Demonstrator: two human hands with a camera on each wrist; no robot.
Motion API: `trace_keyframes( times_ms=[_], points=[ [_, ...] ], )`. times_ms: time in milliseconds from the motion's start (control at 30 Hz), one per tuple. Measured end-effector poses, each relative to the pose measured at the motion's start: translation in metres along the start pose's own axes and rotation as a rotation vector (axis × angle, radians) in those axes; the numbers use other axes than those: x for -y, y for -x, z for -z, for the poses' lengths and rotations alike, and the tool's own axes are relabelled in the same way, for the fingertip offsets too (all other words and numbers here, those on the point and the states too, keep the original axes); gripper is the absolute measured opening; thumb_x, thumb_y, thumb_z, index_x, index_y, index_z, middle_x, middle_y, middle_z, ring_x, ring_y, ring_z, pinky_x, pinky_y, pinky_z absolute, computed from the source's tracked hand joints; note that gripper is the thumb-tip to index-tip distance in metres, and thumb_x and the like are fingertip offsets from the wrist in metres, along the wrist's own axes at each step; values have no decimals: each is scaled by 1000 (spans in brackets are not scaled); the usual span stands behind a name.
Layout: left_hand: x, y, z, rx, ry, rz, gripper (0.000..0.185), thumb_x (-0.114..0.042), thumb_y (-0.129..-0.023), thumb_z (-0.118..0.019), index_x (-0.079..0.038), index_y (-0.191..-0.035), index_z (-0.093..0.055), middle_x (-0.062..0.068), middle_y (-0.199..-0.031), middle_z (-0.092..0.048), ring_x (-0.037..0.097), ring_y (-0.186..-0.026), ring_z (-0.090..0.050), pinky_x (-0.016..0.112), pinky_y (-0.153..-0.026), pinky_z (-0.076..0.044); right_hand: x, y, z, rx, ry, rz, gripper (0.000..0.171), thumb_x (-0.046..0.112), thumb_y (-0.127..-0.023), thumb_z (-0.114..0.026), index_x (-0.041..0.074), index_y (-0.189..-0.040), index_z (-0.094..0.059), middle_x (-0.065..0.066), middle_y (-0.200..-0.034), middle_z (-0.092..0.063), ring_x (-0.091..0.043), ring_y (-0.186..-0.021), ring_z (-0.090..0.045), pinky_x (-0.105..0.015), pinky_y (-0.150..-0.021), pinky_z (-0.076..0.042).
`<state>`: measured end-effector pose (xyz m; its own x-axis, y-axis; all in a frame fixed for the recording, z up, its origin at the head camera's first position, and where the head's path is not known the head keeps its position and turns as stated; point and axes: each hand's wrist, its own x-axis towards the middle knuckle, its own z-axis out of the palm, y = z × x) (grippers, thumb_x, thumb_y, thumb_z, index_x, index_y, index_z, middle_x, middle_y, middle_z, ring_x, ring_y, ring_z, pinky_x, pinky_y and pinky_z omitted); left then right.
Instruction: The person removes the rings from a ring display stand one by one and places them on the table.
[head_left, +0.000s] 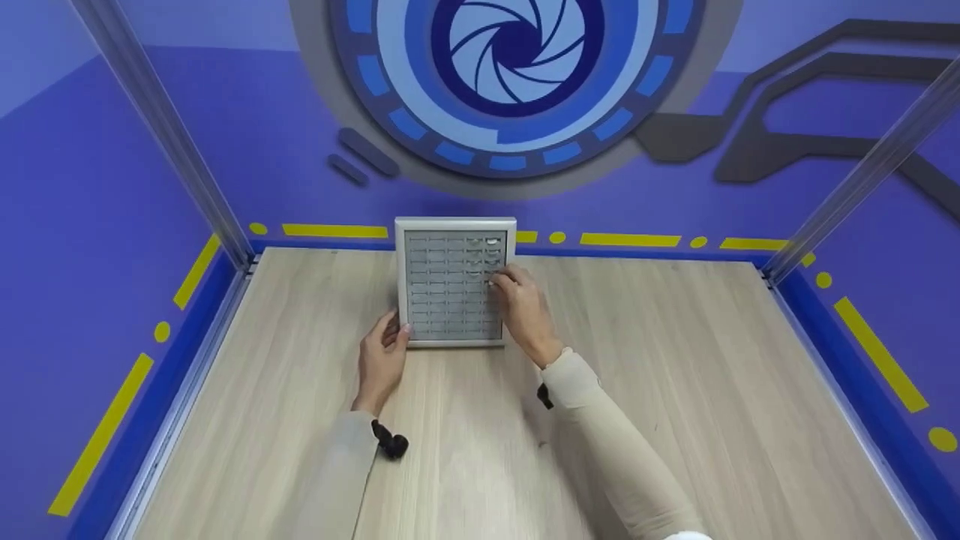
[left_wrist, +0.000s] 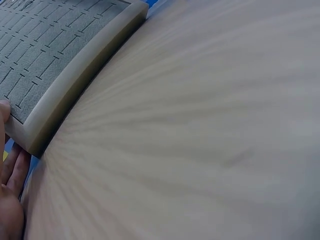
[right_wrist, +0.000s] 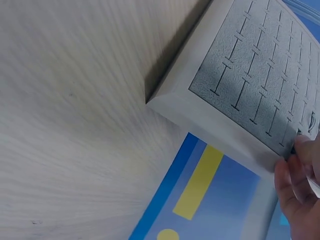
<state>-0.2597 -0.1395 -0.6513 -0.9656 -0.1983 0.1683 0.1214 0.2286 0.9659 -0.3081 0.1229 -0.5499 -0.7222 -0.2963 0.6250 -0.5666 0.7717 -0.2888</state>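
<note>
A ring display tray (head_left: pixel 455 344) with a pale frame and a grey slotted pad (head_left: pixel 442 300) stands propped up at the back of the table. Several shiny rings (head_left: pixel 492 241) sit in slots at its upper right. My left hand (head_left: pixel 381 367) grips the tray's lower left corner, thumb on the front and fingers behind, as the left wrist view also shows. At the right side of the pad, my right hand (head_left: pixel 527 307) pinches a small pale ring (head_left: pixel 492 283) against a slot below the others. The fingertips mostly hide that ring in the right wrist view.
The tray stands on a wood-grain table (head_left: pixel 675 390). Right behind it rises a blue-purple printed wall (head_left: pixel 247 135) with yellow marks. Side walls and metal posts (head_left: pixel 172 142) bound the table on the left and right.
</note>
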Motion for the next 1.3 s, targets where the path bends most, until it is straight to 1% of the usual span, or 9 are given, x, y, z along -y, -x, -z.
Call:
trace_keyframes(
  times_ms=[133,400,667,900,1100,1300],
  points=[
    [1,0,1,3,-15,9,48,-24,-108,-66,-7,-152,-57,15,-142,-67,29,-127,-67,42,-110,-58,-1,1,-1,-3,-33,2,10,-1,-102,-70,1,-110,-75,-7,-113,-69,-22,-107,-70,-32,-91,-64],
    [0,-2,1,-2,-10,20,47,-21,-108,-66,-6,-152,-57,17,-141,-67,30,-127,-67,42,-111,-57,-7,0,0,-8,-133,19,9,-1,-103,-68,-1,-108,-76,-8,-110,-68,-21,-102,-71,-30,-87,-65],
    [-1,-4,1,-2,-19,39,47,-24,-108,-66,-9,-151,-57,13,-140,-67,28,-128,-67,39,-112,-56,-14,1,-1,-67,-218,77,8,-6,-100,-70,-4,-105,-76,-12,-106,-70,-24,-98,-73,-34,-86,-66],
    [-1,-2,0,0,-14,23,48,-25,-108,-66,-8,-152,-57,14,-141,-67,28,-128,-67,41,-111,-57,-19,5,-2,-77,-247,87,8,-3,-101,-69,-3,-105,-76,-11,-105,-69,-22,-96,-73,-32,-84,-65],
    [-2,-1,-1,-7,-10,26,47,-24,-108,-67,-8,-151,-58,14,-141,-67,29,-128,-67,42,-111,-57,-22,10,-4,-82,-255,87,7,-1,-102,-69,-3,-105,-75,-11,-106,-69,-21,-97,-73,-31,-85,-66],
    [-2,-1,0,-3,-23,28,48,-25,-108,-67,-8,-152,-57,15,-142,-67,30,-129,-67,43,-112,-56,-23,11,-2,-125,-276,120,6,-3,-101,-70,-5,-104,-75,-13,-104,-69,-24,-95,-73,-33,-83,-66]
  ],
)
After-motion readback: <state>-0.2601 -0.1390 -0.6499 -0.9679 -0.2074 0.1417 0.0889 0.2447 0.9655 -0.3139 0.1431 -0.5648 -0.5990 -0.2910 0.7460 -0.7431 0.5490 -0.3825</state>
